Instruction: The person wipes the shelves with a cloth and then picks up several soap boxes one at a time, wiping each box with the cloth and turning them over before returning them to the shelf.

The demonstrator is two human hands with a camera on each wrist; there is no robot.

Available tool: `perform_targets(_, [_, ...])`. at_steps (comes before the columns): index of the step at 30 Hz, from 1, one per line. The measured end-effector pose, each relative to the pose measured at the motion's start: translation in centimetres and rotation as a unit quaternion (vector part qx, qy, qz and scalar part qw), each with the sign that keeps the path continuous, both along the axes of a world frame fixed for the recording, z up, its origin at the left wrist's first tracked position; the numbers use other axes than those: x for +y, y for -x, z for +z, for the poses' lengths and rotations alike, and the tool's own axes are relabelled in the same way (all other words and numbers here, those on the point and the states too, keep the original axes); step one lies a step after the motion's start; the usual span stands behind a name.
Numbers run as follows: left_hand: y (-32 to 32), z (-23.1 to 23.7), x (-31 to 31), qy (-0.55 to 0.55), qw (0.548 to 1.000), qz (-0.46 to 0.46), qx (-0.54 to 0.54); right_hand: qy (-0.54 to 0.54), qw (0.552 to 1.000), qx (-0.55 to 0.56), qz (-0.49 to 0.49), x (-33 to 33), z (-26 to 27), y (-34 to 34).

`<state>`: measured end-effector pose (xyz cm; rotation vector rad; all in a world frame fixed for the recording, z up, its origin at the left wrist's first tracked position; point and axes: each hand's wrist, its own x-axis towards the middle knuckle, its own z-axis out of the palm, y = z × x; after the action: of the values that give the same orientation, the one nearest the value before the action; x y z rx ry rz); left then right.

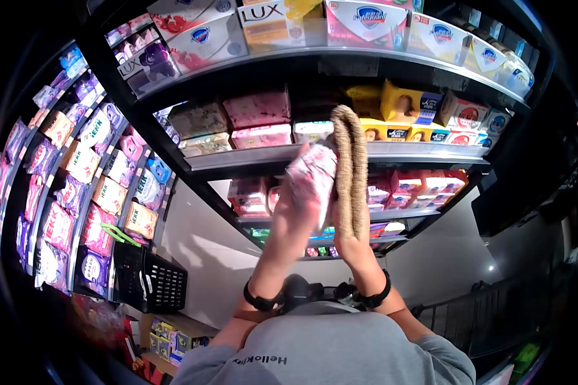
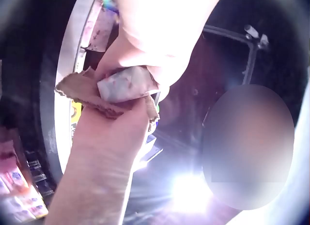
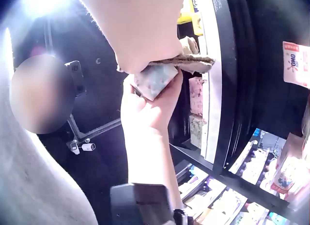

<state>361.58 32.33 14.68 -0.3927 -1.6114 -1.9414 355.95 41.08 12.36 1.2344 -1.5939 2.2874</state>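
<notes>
My left hand [image 1: 307,206] grips a pink-and-white soap box [image 1: 313,168] in front of the middle shelf. Its pale end [image 2: 127,84] shows between both hands in the left wrist view. Right beside the box, my right hand [image 3: 147,41] holds a folded brown cloth [image 1: 350,163], thick and towel-like, standing upright in the head view. The cloth lies along the box's side in the wrist views. The right fingers are mostly hidden behind the cloth. The left hand and box are blurred in the head view.
Boxed soaps fill the shelves ahead, with pink boxes [image 1: 257,106] and yellow boxes [image 1: 410,102] on the middle one. Bagged goods [image 1: 81,160] line the rack at left. A black basket [image 1: 151,279] stands on the floor at lower left. A shelf edge [image 1: 424,151] runs behind the hands.
</notes>
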Motion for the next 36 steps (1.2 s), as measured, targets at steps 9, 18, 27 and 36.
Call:
perform_targets(9, [-0.2, -0.4, 1.2, 0.143, 0.987, 0.068, -0.01, 0.057, 0.984, -0.149, 0.084, 4.0, -2.4, 1.6])
perform_targets(18, [1.5, 0.6, 2.4, 0.363, 0.918, 0.159, -0.008, 0.021, 0.999, -0.005, 0.039, 7.3, 1.5, 2.7])
perform_targets(27, [-0.6, -0.9, 0.0, 0.329, 0.923, 0.195, -0.039, 0.059, 0.995, -0.032, 0.071, 2.6, 1.0, 3.0])
perform_targets(36, [-2.1, -3.1, -1.4, 0.232, 0.951, 0.205, -0.015, -0.101, 0.933, -0.312, 0.151, 2.6, -0.4, 2.2])
